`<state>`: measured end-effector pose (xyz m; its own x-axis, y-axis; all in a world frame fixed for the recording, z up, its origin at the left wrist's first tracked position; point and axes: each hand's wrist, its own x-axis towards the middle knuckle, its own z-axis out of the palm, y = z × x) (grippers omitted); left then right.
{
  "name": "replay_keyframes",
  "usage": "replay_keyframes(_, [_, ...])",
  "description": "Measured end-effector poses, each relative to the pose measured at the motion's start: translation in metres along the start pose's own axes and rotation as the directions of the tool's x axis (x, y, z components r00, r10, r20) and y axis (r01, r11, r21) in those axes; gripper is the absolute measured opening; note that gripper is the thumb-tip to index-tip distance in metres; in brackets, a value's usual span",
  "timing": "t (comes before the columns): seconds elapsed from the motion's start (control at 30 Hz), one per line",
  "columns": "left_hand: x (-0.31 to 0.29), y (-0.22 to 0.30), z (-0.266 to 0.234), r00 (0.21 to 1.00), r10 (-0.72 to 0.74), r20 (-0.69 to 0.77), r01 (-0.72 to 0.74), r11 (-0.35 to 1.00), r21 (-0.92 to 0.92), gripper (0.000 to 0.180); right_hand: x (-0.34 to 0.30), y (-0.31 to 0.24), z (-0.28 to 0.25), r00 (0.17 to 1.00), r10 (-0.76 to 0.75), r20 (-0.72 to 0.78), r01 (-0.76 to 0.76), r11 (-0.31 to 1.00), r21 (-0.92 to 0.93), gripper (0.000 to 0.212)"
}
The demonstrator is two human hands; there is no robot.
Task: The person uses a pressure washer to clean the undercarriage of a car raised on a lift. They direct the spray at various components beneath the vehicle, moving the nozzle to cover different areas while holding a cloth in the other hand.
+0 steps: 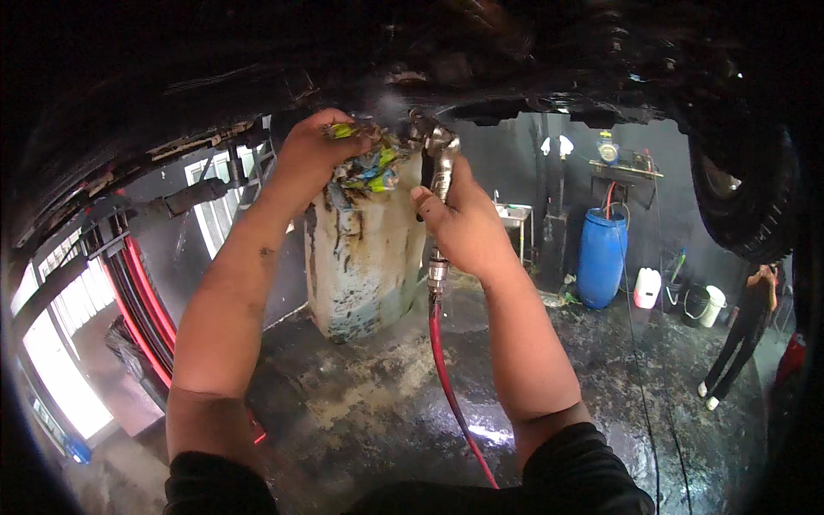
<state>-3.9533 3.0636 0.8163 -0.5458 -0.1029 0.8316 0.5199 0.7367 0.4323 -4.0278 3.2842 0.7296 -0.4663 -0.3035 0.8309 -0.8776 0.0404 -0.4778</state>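
Observation:
Both my arms reach up to the dark underside of a vehicle [515, 60]. My left hand [322, 150] is closed on a crumpled, multicoloured rag [378, 170], above the top of a large, stained whitish plastic container [365, 257]. Beside it, my right hand [468, 219] grips a metal air tool [441, 163], its head raised close to the underside. A red hose [448, 378] hangs from the tool's lower fitting. A faint pale haze shows between the rag and the tool head. What the tool head touches, if anything, I cannot make out.
At left stands a red and black lift post [142, 292]. A tyre [742, 202] hangs at upper right. Behind are a blue drum [602, 257], a white jug [647, 288], a white bucket [712, 306] and a sink [513, 212]. A person [745, 330] stands far right on the dark, wet floor.

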Motion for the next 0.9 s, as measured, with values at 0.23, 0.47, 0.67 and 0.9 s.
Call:
replay_keyframes(0.23, [0.085,-0.049,-0.035,0.986,-0.086,0.145,0.087,0.996,0.002,0.023,0.064,0.039,0.062,0.992,0.122,-0.010,-0.117,0.970,0.214,0.060])
replay_keyframes(0.47, [0.127,-0.064,-0.068,0.976,-0.112,0.187,0.126,0.990,-0.062,0.032,0.113,0.040,0.106,0.999,-0.033,-0.038,0.044,0.939,0.340,0.095])
replay_keyframes(0.67, [0.131,-0.080,-0.091,0.981,-0.146,0.131,0.166,0.974,-0.157,0.040,0.145,0.025,0.132,0.981,-0.151,-0.120,0.169,0.973,0.158,0.097])
replay_keyframes(0.9, [0.154,-0.087,-0.087,0.971,-0.098,0.220,0.163,0.939,-0.303,0.040,0.154,0.009,0.123,0.969,-0.150,-0.195,0.166,0.984,0.071,0.096])
